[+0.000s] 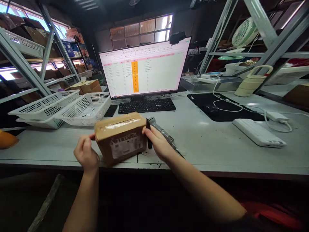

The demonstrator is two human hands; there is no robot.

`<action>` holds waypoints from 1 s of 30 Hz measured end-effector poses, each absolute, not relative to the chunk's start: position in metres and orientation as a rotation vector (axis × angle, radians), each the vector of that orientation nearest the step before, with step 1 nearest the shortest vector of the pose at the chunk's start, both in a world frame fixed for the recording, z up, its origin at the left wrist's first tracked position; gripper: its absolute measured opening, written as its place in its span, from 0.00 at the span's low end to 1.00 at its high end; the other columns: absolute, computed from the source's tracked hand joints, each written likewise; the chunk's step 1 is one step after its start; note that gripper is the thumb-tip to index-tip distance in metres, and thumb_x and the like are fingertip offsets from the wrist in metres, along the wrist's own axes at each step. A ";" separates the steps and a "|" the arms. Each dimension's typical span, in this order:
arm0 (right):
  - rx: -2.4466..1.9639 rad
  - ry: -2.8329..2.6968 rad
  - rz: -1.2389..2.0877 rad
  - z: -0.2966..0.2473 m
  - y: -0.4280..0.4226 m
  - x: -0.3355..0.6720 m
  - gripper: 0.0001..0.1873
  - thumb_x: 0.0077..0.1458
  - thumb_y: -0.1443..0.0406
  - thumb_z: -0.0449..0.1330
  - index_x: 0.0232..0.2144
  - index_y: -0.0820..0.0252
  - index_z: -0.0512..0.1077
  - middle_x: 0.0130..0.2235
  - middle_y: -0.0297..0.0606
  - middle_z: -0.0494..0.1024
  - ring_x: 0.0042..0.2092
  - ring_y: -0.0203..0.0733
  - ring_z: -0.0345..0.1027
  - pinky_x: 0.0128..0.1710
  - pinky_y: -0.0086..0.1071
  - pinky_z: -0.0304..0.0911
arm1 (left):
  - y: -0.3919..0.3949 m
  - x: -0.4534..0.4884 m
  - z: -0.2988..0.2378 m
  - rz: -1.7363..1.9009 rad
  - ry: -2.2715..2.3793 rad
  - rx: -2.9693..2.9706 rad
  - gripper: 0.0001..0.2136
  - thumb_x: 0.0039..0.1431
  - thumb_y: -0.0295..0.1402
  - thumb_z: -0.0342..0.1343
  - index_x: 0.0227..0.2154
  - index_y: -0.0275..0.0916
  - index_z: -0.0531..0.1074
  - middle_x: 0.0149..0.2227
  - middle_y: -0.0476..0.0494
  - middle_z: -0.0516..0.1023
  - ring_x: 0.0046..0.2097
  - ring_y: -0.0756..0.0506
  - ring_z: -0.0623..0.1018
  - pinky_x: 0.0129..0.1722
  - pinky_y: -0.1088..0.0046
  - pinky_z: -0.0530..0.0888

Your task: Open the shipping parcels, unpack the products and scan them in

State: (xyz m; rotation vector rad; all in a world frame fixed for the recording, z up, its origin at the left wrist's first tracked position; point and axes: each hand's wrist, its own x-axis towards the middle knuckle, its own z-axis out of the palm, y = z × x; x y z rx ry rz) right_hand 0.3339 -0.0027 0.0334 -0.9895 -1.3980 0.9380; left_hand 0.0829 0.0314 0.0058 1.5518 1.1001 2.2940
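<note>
A brown cardboard box with shiny clear tape along its top and a white label on its front is held tilted just above the front of the table. My left hand grips its left edge, fingers curled. At the opposite end, my right hand is closed around a slim black object, its thumb side against the box. Blur hides what kind of thing the black object is. Behind my right hand lies a grey tool, partly covered by the hand and forearm.
White perforated baskets stand at the left. A monitor showing a spreadsheet rises behind a black keyboard, with a phone beside it. To the right are a black mat, a white power bank and cables.
</note>
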 end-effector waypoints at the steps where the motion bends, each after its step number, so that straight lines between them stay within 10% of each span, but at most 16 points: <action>1: -0.976 -1.409 0.950 0.039 0.018 0.332 0.21 0.60 0.45 0.59 0.31 0.55 0.69 0.39 0.38 0.78 0.46 0.47 0.70 0.48 0.41 0.67 | 0.014 0.081 0.000 2.353 1.087 1.786 0.09 0.65 0.34 0.57 0.36 0.42 0.82 0.30 0.49 0.78 0.35 0.47 0.77 0.57 0.54 0.75; 5: -0.924 -1.363 1.047 0.053 0.087 0.314 0.22 0.53 0.44 0.63 0.29 0.55 0.67 0.31 0.32 0.72 0.38 0.41 0.65 0.41 0.36 0.63 | -0.019 0.087 -0.009 2.384 0.854 2.412 0.16 0.56 0.23 0.65 0.46 0.47 0.80 0.39 0.48 0.78 0.40 0.46 0.79 0.53 0.55 0.80; 9: -0.989 -1.403 1.041 0.045 0.111 0.307 0.22 0.52 0.45 0.65 0.27 0.55 0.67 0.29 0.30 0.69 0.35 0.39 0.61 0.39 0.34 0.61 | -0.006 0.089 -0.002 2.164 1.034 2.332 0.24 0.61 0.38 0.67 0.59 0.45 0.71 0.58 0.36 0.74 0.63 0.36 0.74 0.62 0.49 0.74; 19: -0.986 -1.321 1.129 0.027 0.095 0.315 0.28 0.59 0.40 0.61 0.38 0.60 0.75 0.32 0.34 0.80 0.32 0.35 0.72 0.31 0.29 0.66 | -0.015 0.126 0.015 1.857 0.820 2.492 0.20 0.60 0.32 0.60 0.55 0.43 0.69 0.47 0.42 0.78 0.55 0.40 0.78 0.63 0.52 0.71; 26: -0.980 -1.631 0.405 0.054 0.017 0.362 0.23 0.71 0.52 0.53 0.61 0.52 0.74 0.37 0.37 0.83 0.27 0.35 0.70 0.30 0.32 0.69 | -0.010 0.135 0.017 1.902 1.072 2.413 0.15 0.58 0.31 0.57 0.49 0.43 0.74 0.42 0.44 0.73 0.48 0.41 0.75 0.66 0.50 0.67; 30: -0.928 -1.916 -0.146 0.047 -0.043 0.368 0.18 0.67 0.68 0.60 0.55 0.47 0.79 0.47 0.38 0.85 0.41 0.41 0.78 0.42 0.37 0.74 | -0.003 0.140 0.020 1.939 1.032 2.436 0.18 0.56 0.33 0.56 0.51 0.43 0.73 0.54 0.38 0.74 0.53 0.38 0.75 0.56 0.55 0.74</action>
